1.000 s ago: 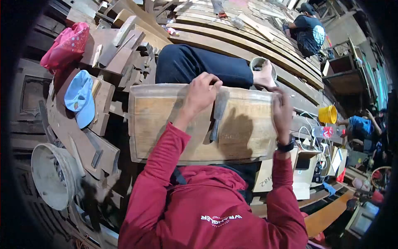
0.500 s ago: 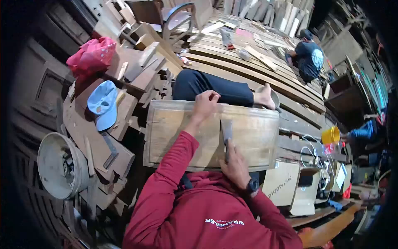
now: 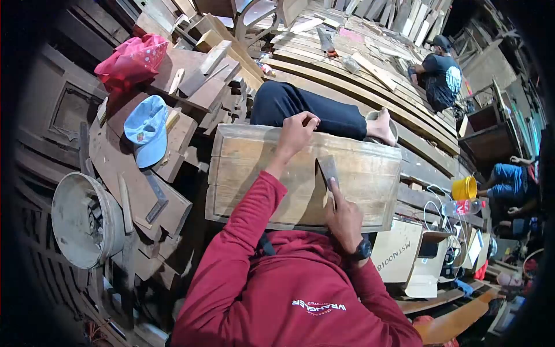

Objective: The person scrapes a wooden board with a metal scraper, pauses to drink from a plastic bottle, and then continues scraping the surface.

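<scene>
A framed wooden panel (image 3: 260, 194) lies across my lap, its pale flat face marked with darker smudges. My right hand (image 3: 345, 222) is closed round the handle of a putty knife (image 3: 328, 168), with a finger stretched toward the blade. The wide metal blade tilts up and to the left over the middle of the panel, casting a shadow beside it. Above the panel's far edge is my left hand (image 3: 298, 134), fingers curled and pinched together. Whether anything small is between those fingertips cannot be made out.
On the left are stacked boards (image 3: 110, 162) with a blue cap (image 3: 145, 132), a red cloth bundle (image 3: 132, 61) and a metal square (image 3: 156, 199). A round metal basin (image 3: 87, 220) stands nearby. Cardboard (image 3: 396, 248) and a yellow bucket (image 3: 463, 188) are right. Another person (image 3: 442, 75) sits farther off.
The putty knife's blade now leans more to the left, and my right hand has turned with a finger extended along it. My left hand stays pinched. The whole view has shifted slightly.
</scene>
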Available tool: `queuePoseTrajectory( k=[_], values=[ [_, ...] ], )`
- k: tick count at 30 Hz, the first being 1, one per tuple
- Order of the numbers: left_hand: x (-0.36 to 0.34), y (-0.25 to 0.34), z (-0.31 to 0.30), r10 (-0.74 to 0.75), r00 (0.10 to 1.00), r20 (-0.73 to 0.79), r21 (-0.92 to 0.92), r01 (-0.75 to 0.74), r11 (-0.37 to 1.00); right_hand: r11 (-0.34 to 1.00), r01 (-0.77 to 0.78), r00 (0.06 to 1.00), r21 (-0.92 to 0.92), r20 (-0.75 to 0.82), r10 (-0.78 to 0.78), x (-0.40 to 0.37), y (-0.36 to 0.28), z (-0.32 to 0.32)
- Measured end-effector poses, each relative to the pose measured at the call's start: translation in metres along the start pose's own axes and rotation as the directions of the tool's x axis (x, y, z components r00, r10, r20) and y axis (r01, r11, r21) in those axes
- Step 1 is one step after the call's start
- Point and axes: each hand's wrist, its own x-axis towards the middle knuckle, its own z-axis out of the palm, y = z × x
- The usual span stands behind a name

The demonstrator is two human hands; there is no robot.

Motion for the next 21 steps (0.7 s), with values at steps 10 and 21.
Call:
queuePoseTrajectory(
  k=[10, 21],
  values=[
    [0.0, 0.0, -0.005, 0.01, 0.999, 0.042, 0.067, -0.012, 0.998, 0.991, 0.016, 1.0, -0.131, -0.006, -0.017, -0.005, -0.005, -0.008],
    [-0.001, 0.003, -0.006, -0.016, 1.0, 0.016, -0.026, 0.016, 1.0, 0.997, 0.056, 0.998, -0.045, -0.022, -0.057, -0.002, -0.003, -0.005]
  ],
)
